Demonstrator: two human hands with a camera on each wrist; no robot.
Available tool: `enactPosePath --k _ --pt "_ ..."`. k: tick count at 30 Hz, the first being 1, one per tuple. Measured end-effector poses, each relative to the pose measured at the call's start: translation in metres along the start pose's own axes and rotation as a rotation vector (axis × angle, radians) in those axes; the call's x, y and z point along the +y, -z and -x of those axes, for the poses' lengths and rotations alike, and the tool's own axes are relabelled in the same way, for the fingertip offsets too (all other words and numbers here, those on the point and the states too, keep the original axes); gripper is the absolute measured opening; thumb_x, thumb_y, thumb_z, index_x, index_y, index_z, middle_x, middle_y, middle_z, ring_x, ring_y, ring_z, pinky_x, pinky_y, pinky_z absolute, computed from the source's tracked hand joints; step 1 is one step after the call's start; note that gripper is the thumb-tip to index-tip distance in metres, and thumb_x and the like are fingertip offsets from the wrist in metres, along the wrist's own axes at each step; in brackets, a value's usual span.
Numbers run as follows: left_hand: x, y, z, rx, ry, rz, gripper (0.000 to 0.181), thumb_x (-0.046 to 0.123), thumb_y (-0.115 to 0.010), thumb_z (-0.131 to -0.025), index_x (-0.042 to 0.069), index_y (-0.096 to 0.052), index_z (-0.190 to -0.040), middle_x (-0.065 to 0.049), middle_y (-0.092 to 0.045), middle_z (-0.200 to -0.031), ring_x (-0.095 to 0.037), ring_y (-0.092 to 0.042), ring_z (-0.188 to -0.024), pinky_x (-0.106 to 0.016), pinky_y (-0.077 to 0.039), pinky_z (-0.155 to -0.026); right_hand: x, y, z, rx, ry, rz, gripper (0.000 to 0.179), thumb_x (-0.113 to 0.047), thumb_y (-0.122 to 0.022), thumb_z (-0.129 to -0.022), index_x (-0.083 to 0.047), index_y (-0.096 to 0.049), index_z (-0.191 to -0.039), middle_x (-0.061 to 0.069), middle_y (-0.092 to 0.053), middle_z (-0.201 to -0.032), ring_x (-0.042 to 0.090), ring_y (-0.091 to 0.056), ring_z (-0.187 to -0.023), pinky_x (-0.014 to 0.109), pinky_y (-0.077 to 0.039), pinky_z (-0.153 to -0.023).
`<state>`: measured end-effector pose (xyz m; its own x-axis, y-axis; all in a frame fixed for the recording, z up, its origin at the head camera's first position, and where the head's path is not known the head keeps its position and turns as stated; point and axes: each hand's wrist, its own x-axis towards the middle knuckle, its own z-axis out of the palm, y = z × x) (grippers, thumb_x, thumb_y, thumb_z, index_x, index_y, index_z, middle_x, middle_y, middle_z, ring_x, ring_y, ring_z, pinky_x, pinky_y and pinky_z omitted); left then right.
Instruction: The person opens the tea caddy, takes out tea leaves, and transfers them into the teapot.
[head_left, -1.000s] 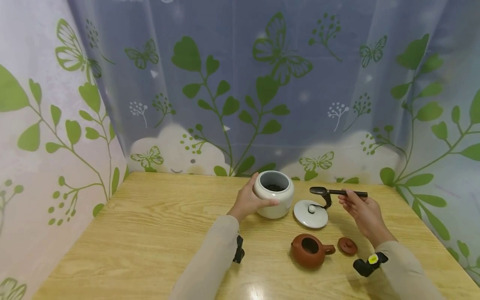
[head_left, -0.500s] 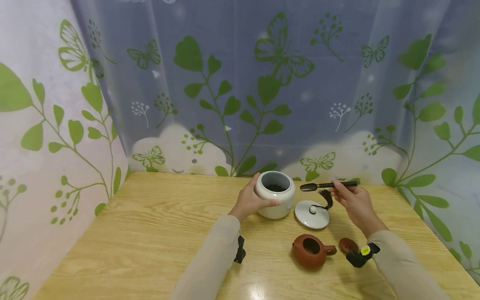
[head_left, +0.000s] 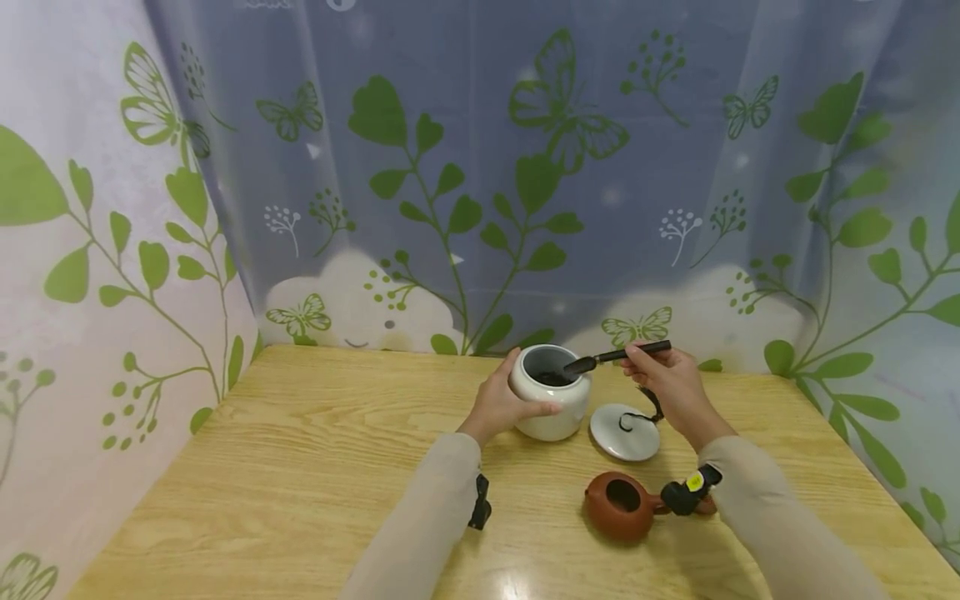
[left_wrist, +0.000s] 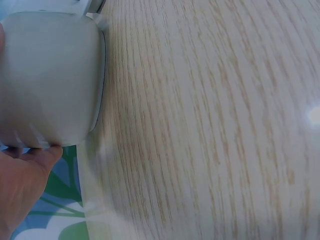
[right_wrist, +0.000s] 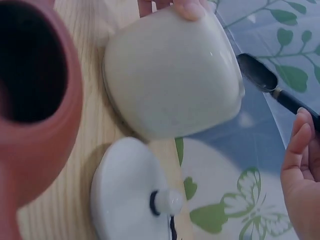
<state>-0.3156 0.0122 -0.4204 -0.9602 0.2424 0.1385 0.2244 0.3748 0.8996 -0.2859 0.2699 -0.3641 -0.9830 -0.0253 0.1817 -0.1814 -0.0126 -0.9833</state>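
In the head view my left hand (head_left: 501, 402) grips a white glazed jar (head_left: 553, 418) from its left side, thumb across the front and fingers behind. Dark, loose material (head_left: 549, 379) lies inside. My right hand (head_left: 673, 392) pinches the dark handle of a small tea scoop (head_left: 582, 366), whose bowl tips down over the right of the jar's mouth. From the right wrist, the scoop's bowl (right_wrist: 258, 72) shows at the jar's rim. To the right of the jar lies its white lid (head_left: 613, 443), with a black tassel (head_left: 652, 403) tied round the knob.
A reddish-brown clay teapot (head_left: 617, 517) stands lidless in front of the white lid, handle to the right. Its small lid (head_left: 707, 505) is mostly hidden by the right wrist's camera (head_left: 681, 497). A printed curtain (head_left: 465, 167) rises right behind the wooden table (head_left: 300, 467).
My right hand has moved left with the scoop, from above the white lid to the jar's mouth, and the scoop's bowl now points down. The left hand and jar have stayed in place.
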Motion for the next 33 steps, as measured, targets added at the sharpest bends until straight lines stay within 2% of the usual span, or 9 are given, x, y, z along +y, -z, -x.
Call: enactPosePath --k 10,14,19,22,27,31,33 --pt "0.0 -0.001 -0.001 0.005 0.019 -0.009 0.116 0.042 -0.089 -0.063 0.021 -0.021 -0.154 -0.008 -0.039 -0.15 -0.028 -0.04 -0.135 -0.045 -0.034 -0.109 0.0 -0.029 -0.017 -0.019 -0.024 0.134 0.026 -0.02 -0.063 -0.094 -0.001 -0.061 -0.112 -0.009 -0.068 -0.08 0.005 -0.065 -0.076 0.019 -0.054 -0.074" --pt "0.001 0.0 -0.001 0.001 0.026 -0.008 0.116 0.043 -0.089 -0.063 0.021 -0.02 -0.155 -0.008 -0.038 -0.151 -0.029 -0.039 -0.135 -0.045 -0.035 -0.109 -0.002 -0.037 -0.023 0.001 -0.06 0.238 0.038 -0.023 -0.064 -0.094 0.006 -0.058 -0.118 -0.008 -0.066 -0.08 0.005 -0.064 -0.076 0.019 -0.053 -0.074" --pt "0.003 0.001 0.001 0.002 0.028 -0.009 0.115 0.042 -0.089 -0.064 0.022 -0.021 -0.154 -0.008 -0.038 -0.151 -0.03 -0.039 -0.135 -0.047 -0.035 -0.108 -0.004 -0.045 -0.027 0.045 -0.092 0.318 0.038 -0.024 -0.059 -0.096 0.006 -0.057 -0.119 -0.008 -0.067 -0.077 0.003 -0.064 -0.072 0.018 -0.053 -0.073" --pt "0.003 0.001 0.001 0.0 0.03 -0.012 0.115 0.043 -0.088 -0.064 0.022 -0.021 -0.154 -0.008 -0.039 -0.15 -0.03 -0.039 -0.135 -0.047 -0.035 -0.108 -0.003 -0.049 -0.029 0.061 -0.093 0.379 0.039 -0.026 -0.056 -0.098 0.007 -0.057 -0.119 -0.001 -0.07 -0.08 0.003 -0.064 -0.071 0.019 -0.053 -0.072" --pt "0.002 0.001 0.001 0.0 0.019 -0.016 0.115 0.042 -0.088 -0.064 0.02 -0.021 -0.154 -0.008 -0.04 -0.149 -0.029 -0.041 -0.134 -0.046 -0.036 -0.108 0.002 -0.052 -0.033 0.066 -0.034 0.57 0.035 -0.029 -0.059 -0.096 0.002 -0.066 -0.111 0.011 -0.071 -0.088 0.013 -0.065 -0.075 0.027 -0.053 -0.072" --pt "0.001 0.001 0.001 -0.003 0.014 -0.014 0.114 0.041 -0.088 -0.065 0.02 -0.021 -0.154 -0.008 -0.041 -0.149 -0.029 -0.042 -0.133 -0.046 -0.036 -0.107 0.005 -0.055 -0.034 0.057 0.054 0.706 0.029 -0.028 -0.061 -0.095 -0.002 -0.071 -0.103 0.012 -0.071 -0.087 0.022 -0.065 -0.077 0.03 -0.049 -0.067" --pt "0.002 0.001 0.002 -0.002 0.012 -0.016 0.113 0.041 -0.088 -0.065 0.02 -0.021 -0.154 -0.009 -0.041 -0.148 -0.03 -0.043 -0.132 -0.047 -0.037 -0.107 0.006 -0.057 -0.035 0.046 0.098 0.742 0.026 -0.026 -0.062 -0.095 -0.002 -0.072 -0.101 0.013 -0.071 -0.087 0.025 -0.064 -0.078 0.032 -0.05 -0.067"
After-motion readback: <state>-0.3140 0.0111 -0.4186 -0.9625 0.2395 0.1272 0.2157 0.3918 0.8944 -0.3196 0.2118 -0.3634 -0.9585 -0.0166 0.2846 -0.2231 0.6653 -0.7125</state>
